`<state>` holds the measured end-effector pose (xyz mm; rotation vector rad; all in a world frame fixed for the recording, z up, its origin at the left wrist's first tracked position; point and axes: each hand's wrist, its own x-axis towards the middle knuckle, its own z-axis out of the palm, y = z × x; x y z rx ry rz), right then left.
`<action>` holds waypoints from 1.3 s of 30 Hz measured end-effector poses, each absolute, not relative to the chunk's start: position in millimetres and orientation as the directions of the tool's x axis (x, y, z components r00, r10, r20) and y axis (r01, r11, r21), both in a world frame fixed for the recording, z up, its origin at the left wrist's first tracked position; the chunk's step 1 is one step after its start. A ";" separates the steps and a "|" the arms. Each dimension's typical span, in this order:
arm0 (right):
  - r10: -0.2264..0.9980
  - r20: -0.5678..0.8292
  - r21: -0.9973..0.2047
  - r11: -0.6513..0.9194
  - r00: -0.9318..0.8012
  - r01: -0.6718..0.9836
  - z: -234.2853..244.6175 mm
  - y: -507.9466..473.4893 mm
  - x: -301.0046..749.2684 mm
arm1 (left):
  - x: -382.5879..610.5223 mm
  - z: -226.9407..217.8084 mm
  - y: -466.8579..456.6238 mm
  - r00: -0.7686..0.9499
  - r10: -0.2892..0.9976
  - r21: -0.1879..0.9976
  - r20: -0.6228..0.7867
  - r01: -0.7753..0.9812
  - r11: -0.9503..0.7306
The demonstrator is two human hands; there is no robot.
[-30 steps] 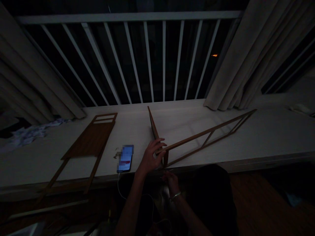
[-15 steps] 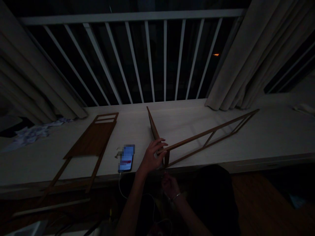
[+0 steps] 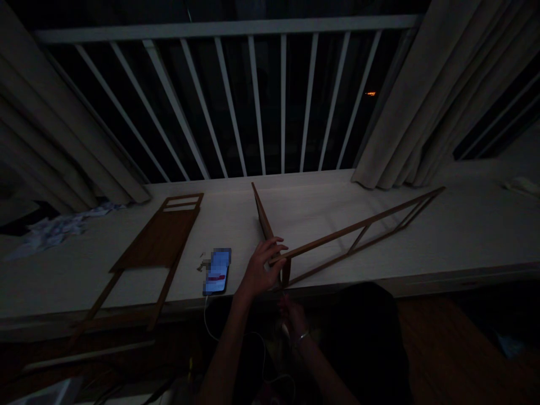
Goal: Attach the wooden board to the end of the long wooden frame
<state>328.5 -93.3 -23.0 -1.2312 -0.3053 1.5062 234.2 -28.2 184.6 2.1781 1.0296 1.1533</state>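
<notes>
The light is dim (a phone screen (image 3: 218,271) glows blue), with faint shadows on the ledge (image 3: 238,219).

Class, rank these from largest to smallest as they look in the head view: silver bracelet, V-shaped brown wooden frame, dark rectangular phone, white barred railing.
1. White barred railing
2. V-shaped brown wooden frame
3. Dark rectangular phone
4. Silver bracelet

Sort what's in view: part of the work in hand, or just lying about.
Part of the work:
wooden frame, held at its near corner by the left hand
right hand, below that corner; its grip too dark to read
perhaps the panelled wooden piece, similarly brown

Apparently just lying about:
phone
white cable plugged into it
crumpled cloth, far left
</notes>
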 end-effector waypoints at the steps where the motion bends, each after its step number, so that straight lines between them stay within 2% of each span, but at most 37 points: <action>1: 0.840 -0.519 -0.761 -0.371 0.156 -0.532 -26.4 -92.0 330.3 | 234.2 184.6 -28.2 0.364 0.791 0.685 0.491 0.400 -0.609; 5: 0.863 -0.498 -0.833 -0.450 0.084 -0.322 -31.5 -89.2 338.4 | 233.9 185.3 -28.6 0.362 0.796 0.689 0.484 0.403 -0.602; 9: 0.943 -0.331 -0.939 -0.333 0.037 0.089 -22.3 -91.3 347.9 | 234.2 185.4 -28.7 0.355 0.790 0.687 0.499 0.394 -0.611; 12: 0.971 -0.238 -0.846 -0.223 0.032 0.484 -10.9 -91.8 355.3 | 234.3 185.2 -28.5 0.350 0.792 0.691 0.500 0.390 -0.609; 15: 0.979 -0.182 -0.683 -0.190 0.087 0.705 -2.1 -90.4 359.8 | 234.0 184.7 -28.2 0.355 0.794 0.692 0.494 0.392 -0.606; 17: 0.983 -0.145 -0.665 -0.183 0.114 0.724 0.7 -89.5 360.9 | 233.8 184.5 -27.9 0.354 0.793 0.689 0.496 0.395 -0.607; 21: 0.988 -0.082 -0.792 -0.146 0.133 0.593 0.2 -88.7 361.8 | 233.8 185.3 -28.2 0.362 0.794 0.686 0.488 0.405 -0.605; 24: 0.990 -0.065 -0.832 -0.124 0.127 0.541 -2.5 -87.6 363.2 | 234.1 186.5 -28.8 0.364 0.794 0.683 0.487 0.408 -0.606; 27: 0.995 -0.034 -0.800 -0.085 0.095 0.593 -5.9 -85.2 365.2 | 234.4 186.6 -29.0 0.363 0.797 0.680 0.483 0.417 -0.603; 33: 0.998 0.057 -0.626 0.066 -0.039 0.777 -12.1 -80.8 367.8 | 234.4 185.5 -28.7 0.365 0.798 0.682 0.479 0.418 -0.600; 39: 0.999 -0.014 -0.704 0.027 -0.052 0.710 -15.2 -81.5 363.4 | 235.1 187.1 -29.5 0.359 0.798 0.683 0.483 0.415 -0.601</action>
